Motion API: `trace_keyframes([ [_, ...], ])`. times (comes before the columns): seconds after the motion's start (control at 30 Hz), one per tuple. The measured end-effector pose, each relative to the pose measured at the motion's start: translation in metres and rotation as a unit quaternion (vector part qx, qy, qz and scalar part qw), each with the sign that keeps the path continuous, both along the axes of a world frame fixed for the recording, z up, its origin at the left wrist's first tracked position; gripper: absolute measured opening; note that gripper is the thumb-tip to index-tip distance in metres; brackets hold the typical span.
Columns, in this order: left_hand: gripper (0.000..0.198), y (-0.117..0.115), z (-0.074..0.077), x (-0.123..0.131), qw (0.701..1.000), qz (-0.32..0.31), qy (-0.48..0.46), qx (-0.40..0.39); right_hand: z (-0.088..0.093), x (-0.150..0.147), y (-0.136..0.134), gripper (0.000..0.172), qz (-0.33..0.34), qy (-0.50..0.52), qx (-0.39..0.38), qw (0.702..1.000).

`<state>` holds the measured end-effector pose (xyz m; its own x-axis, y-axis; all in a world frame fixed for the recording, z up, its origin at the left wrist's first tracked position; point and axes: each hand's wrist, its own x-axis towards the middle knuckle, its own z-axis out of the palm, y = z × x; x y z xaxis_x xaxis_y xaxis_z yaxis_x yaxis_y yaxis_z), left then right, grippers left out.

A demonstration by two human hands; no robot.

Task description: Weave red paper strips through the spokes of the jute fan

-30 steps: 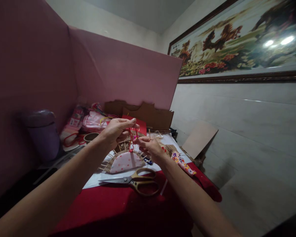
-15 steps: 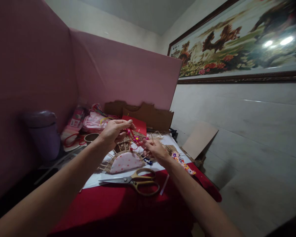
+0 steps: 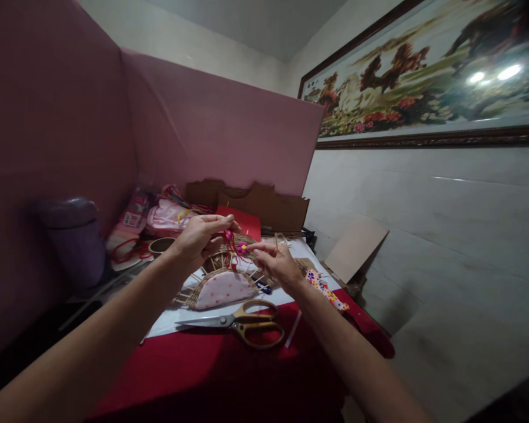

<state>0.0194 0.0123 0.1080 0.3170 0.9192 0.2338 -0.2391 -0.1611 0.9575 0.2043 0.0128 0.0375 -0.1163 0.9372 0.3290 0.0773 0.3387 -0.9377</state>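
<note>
A red cord (image 3: 234,254) with small flower-shaped ornaments hangs from my left hand (image 3: 198,238), whose thumb and index finger are pinched at its upper end. One ornament is a pink flower (image 3: 242,247) with a yellow middle. My right hand (image 3: 275,261) is beside it, index finger stretched out at the flower's edge; whether it touches is unclear. Below both hands lies a woven piece (image 3: 224,289) with a spotted white fabric half-round and thin sticks fanning out. Nearer me, scissors (image 3: 242,324) with tan handles lie with their blades pointing left.
A lilac tumbler (image 3: 77,244) stands at the left, near a cardboard-coloured roll (image 3: 161,245) and bagged pink material (image 3: 167,216). Red card (image 3: 240,222) and torn cardboard (image 3: 268,202) are behind. Flower-patterned fabric (image 3: 326,291) lies at right on the red cloth (image 3: 229,376).
The cord was stretched between both hands; now it hangs looser and more upright from my left hand. My right index finger has straightened, and the flower has shifted slightly left.
</note>
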Motion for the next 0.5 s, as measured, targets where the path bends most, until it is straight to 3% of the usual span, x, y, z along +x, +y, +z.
trace_keyframes([
  [0.2,0.02,-0.003,0.0,-0.002,1.0,0.004,0.002,0.011,-0.009,-0.009,0.001,0.025,0.014,-0.084,0.087,0.993],
  [0.37,0.019,-0.005,0.003,-0.003,1.0,0.005,0.006,0.011,-0.009,-0.015,-0.008,0.04,-0.015,-0.191,0.181,0.964],
  [0.5,0.019,-0.006,0.002,-0.003,1.0,0.004,0.004,0.01,-0.006,-0.023,-0.011,0.042,-0.059,-0.25,0.219,0.941],
])
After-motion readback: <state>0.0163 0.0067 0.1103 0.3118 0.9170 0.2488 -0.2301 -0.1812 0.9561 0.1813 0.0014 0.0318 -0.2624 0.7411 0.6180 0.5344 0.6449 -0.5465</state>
